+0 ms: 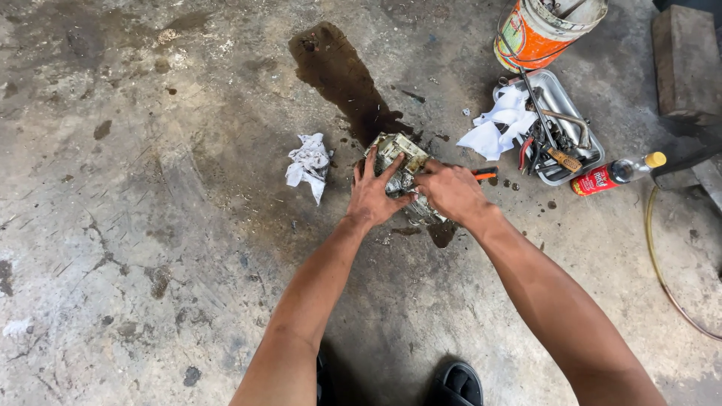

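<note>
Left hand (372,192): grip wide, fingers splayed flat over the near and upper faces of a grimy cast-metal engine part (402,171), pressing down on it, not closed around it. Right hand (451,192): grip bunched against the part's right flank; whether it is clamped on the casting or on some small piece of it cannot be told, since the fingertips are hidden. Engine part: on the concrete floor (150,248), mid-frame, at the lower tip of a dark oil stain (338,75), with a smaller wet patch just below it. Judged heavy and rigid, irregular with ribs and edges, likely oil-slick; best held by both flanks or a solid flange, palms low, with thin protruding fittings avoided. Near left: crumpled white rag (308,162), apart from the part. Just right, partly behind the right hand: an orange-handled tool (485,175). Farther right: a metal tray (590,146) of hand tools, with a white cloth (500,124) draped over its left rim; a red bottle with yellow cap (613,174) lying beside it; an orange-and-white bucket (545,30) above. Far right: a yellowish hose (658,259) along the floor.
</note>
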